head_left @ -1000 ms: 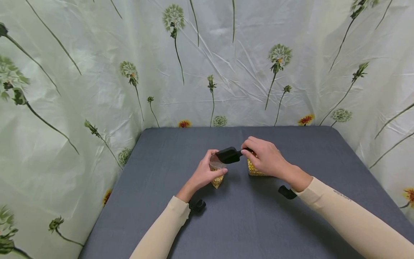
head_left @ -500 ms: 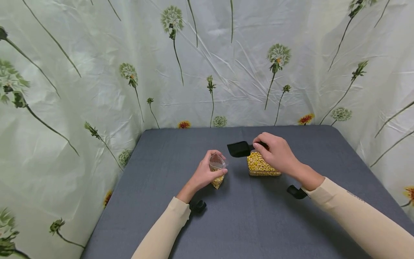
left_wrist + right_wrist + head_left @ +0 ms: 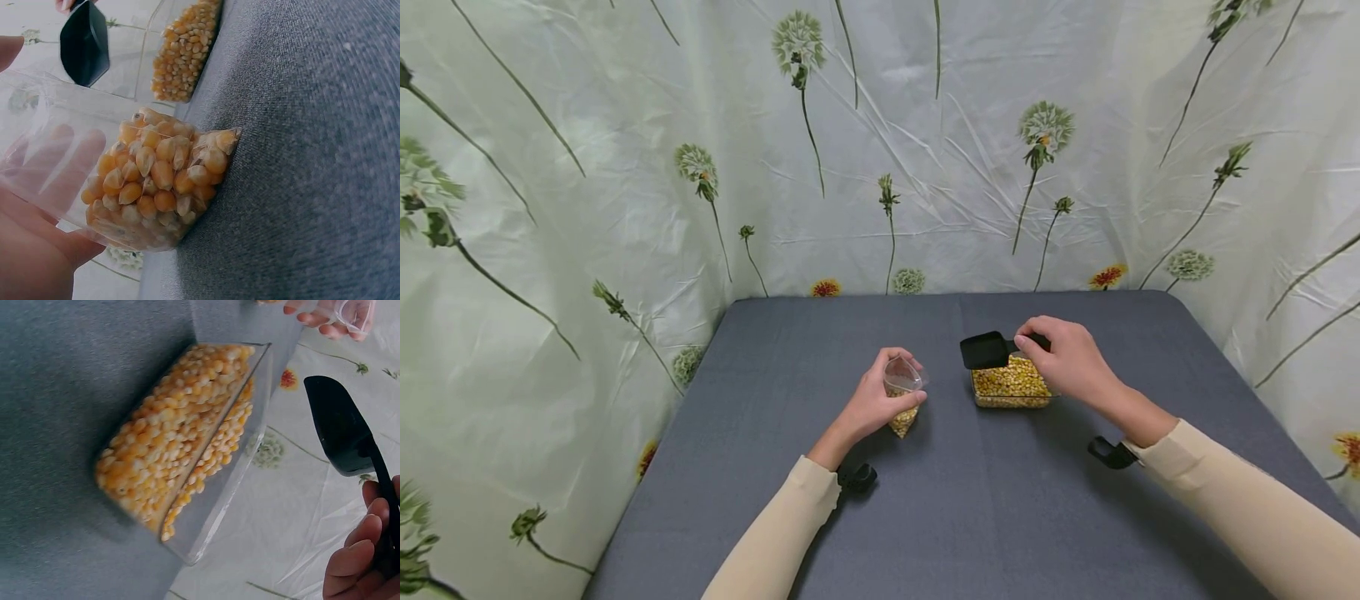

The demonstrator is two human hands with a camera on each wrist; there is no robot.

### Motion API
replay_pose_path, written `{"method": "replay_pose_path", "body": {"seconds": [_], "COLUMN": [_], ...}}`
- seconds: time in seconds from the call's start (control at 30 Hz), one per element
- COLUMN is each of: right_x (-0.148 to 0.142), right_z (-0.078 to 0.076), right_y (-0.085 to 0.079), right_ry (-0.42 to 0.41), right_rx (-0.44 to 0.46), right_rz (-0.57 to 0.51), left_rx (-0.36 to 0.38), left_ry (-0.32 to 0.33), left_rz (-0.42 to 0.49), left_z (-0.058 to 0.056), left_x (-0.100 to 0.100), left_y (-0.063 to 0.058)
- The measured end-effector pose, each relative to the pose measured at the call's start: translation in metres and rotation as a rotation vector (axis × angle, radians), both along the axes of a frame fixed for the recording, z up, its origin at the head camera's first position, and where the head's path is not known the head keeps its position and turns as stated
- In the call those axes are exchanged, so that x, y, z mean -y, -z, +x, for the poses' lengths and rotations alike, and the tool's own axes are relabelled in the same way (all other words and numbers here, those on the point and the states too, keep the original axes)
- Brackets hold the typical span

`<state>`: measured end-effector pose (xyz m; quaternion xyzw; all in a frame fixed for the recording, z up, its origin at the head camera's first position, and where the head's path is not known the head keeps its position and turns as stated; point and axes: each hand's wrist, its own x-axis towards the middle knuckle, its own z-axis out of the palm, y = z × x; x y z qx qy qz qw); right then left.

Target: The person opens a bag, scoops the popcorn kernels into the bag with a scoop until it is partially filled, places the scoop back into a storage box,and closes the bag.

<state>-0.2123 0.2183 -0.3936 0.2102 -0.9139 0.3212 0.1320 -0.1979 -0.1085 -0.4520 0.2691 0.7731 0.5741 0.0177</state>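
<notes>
My left hand holds a clear plastic bag upright, thumb and fingers curled round its sides with its mouth open. In the left wrist view, corn kernels fill the bag's lower part, and its bottom corner is right at the table. My right hand grips a black scoop by its handle. The scoop's blade hangs over the left back side of a clear rectangular container of corn kernels. No kernels show in the part of the blade visible in the right wrist view.
Bag and container stand a short way apart on a grey cloth-covered table. A pale curtain with a dandelion print hangs behind and at both sides. Black wrist devices sit under both sleeves.
My right hand has moved the scoop from the bag's mouth rightward to over the container, first rising, then lowering, uncovering the corn. My left hand and the bag have stayed in place.
</notes>
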Motion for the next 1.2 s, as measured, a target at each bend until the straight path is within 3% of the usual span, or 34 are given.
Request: {"method": "replay_pose_path", "body": {"seconds": [0.17, 0.43, 0.77, 1.2], "right_x": [-0.007, -0.015, -0.017, -0.018], "right_z": [0.0, -0.001, 0.0, -0.001], "right_y": [0.003, 0.01, 0.025, 0.034], "right_ry": [0.033, 0.014, -0.013, 0.003], "right_rx": [0.062, 0.173, 0.311, 0.335], "right_rz": [0.014, 0.029, 0.08, 0.128], "left_rx": [0.003, -0.007, -0.03, -0.036], "left_ry": [0.009, -0.016, -0.016, -0.021], "left_rz": [-0.006, -0.004, -0.017, -0.019], "left_z": [-0.002, -0.017, -0.016, -0.015], "left_x": [0.001, 0.002, 0.003, 0.003], "left_y": [0.0, 0.025, 0.03, 0.03]}}
